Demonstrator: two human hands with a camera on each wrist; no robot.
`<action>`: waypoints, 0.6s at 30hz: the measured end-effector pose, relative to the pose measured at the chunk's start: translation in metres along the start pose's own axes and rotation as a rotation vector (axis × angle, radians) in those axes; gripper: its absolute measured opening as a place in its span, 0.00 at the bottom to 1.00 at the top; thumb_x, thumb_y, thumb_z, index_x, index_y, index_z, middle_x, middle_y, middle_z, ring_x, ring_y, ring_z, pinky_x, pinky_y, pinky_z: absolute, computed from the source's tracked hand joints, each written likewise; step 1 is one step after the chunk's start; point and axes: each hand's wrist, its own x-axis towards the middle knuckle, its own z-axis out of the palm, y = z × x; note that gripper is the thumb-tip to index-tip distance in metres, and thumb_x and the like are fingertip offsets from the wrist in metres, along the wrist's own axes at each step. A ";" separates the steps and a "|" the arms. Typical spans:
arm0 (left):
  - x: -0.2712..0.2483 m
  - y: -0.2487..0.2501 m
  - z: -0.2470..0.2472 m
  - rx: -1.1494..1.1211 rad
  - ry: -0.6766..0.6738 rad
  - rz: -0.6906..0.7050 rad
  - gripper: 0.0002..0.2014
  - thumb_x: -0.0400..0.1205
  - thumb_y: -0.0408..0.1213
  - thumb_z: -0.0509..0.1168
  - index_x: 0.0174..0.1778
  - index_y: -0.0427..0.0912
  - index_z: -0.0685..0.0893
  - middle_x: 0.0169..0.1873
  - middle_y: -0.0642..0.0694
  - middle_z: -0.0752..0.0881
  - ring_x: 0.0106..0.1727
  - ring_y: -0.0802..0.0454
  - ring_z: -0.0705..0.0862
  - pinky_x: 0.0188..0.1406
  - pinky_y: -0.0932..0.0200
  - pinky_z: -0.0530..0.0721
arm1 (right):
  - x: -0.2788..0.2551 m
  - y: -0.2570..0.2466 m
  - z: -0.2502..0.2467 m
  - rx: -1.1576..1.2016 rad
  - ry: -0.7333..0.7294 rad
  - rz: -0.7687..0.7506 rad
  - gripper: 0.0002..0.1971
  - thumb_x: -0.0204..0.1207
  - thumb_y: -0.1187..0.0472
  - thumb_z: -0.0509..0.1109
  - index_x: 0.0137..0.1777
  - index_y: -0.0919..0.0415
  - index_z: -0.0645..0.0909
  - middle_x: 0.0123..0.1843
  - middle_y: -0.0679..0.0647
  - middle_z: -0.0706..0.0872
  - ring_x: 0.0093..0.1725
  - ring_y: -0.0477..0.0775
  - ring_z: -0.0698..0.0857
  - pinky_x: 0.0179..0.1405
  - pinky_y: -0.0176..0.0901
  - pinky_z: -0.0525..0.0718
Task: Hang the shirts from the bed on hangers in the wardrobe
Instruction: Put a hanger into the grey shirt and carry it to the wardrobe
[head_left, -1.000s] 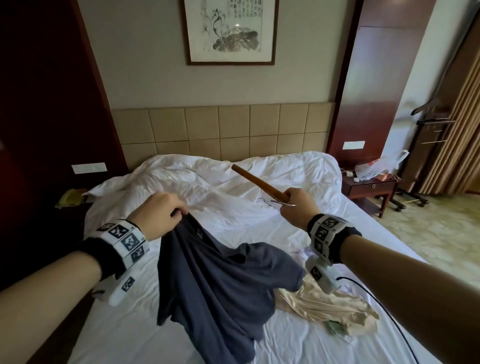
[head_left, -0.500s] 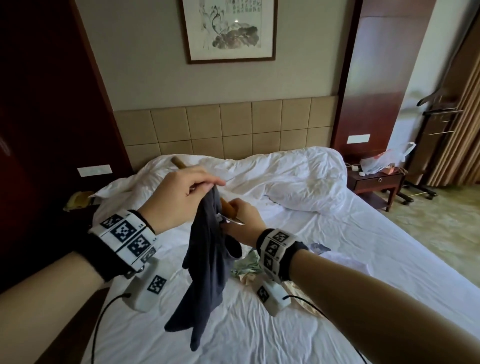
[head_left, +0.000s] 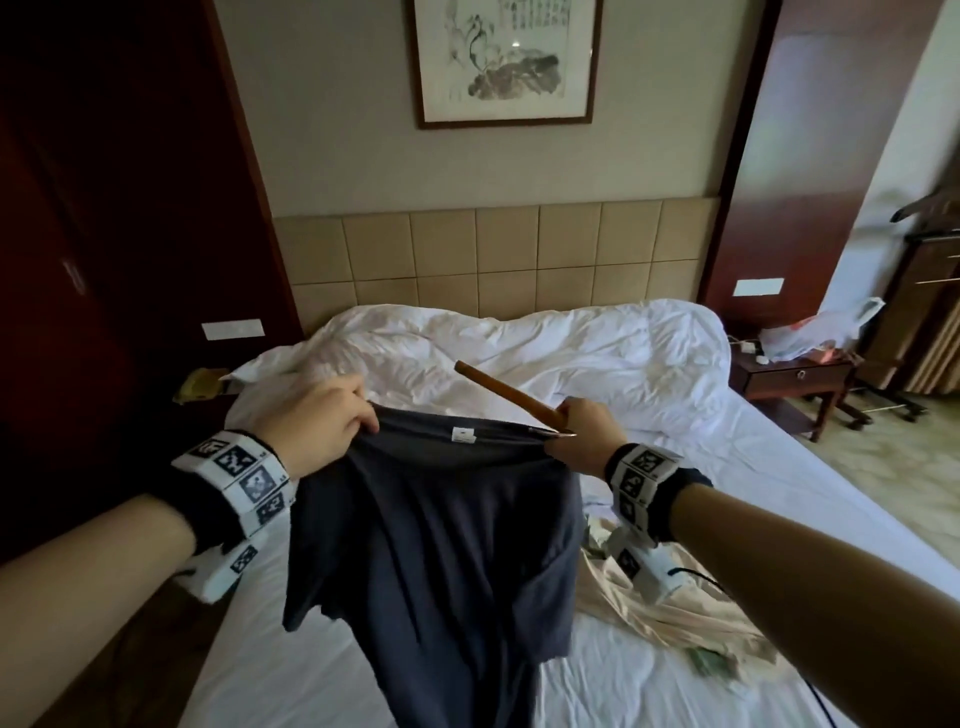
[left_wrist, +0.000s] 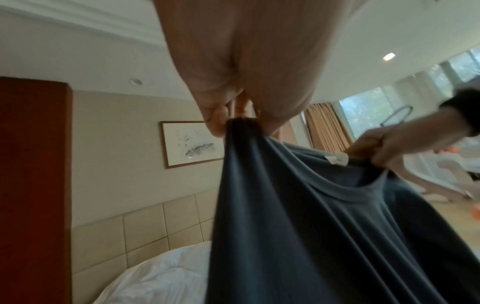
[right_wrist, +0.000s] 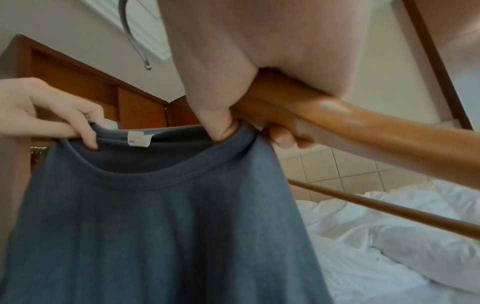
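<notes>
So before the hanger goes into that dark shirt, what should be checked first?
1. Left hand grips the collar of the dark blue T-shirt: ok.
2. Right hand holds collar and wooden hanger together: ok.
3. Neck opening stretched wide: ok.
4. Hanger inside the shirt: not ok, it is outside.
5. Hanger hook free of cloth: ok in the right wrist view.
6. Wardrobe rail free: cannot tell.
</notes>
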 end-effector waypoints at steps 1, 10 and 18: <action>0.001 0.001 0.004 0.042 -0.058 -0.002 0.15 0.81 0.24 0.63 0.47 0.45 0.93 0.40 0.53 0.76 0.44 0.53 0.79 0.46 0.61 0.76 | 0.000 0.002 -0.004 -0.031 0.008 -0.003 0.12 0.69 0.59 0.74 0.48 0.59 0.75 0.51 0.60 0.84 0.50 0.65 0.84 0.43 0.47 0.79; 0.021 0.012 0.023 0.059 -0.298 -0.182 0.17 0.72 0.30 0.64 0.49 0.59 0.84 0.44 0.55 0.74 0.46 0.50 0.81 0.45 0.44 0.85 | -0.006 0.023 -0.041 -0.161 0.014 0.033 0.09 0.74 0.65 0.69 0.51 0.60 0.73 0.49 0.56 0.78 0.45 0.59 0.79 0.40 0.47 0.77; 0.046 0.042 0.027 -0.425 -0.178 -0.371 0.25 0.77 0.26 0.63 0.71 0.44 0.80 0.58 0.45 0.86 0.55 0.51 0.85 0.56 0.55 0.86 | -0.004 0.026 -0.055 0.210 0.004 0.087 0.08 0.72 0.70 0.67 0.34 0.59 0.75 0.34 0.54 0.79 0.34 0.54 0.78 0.27 0.40 0.70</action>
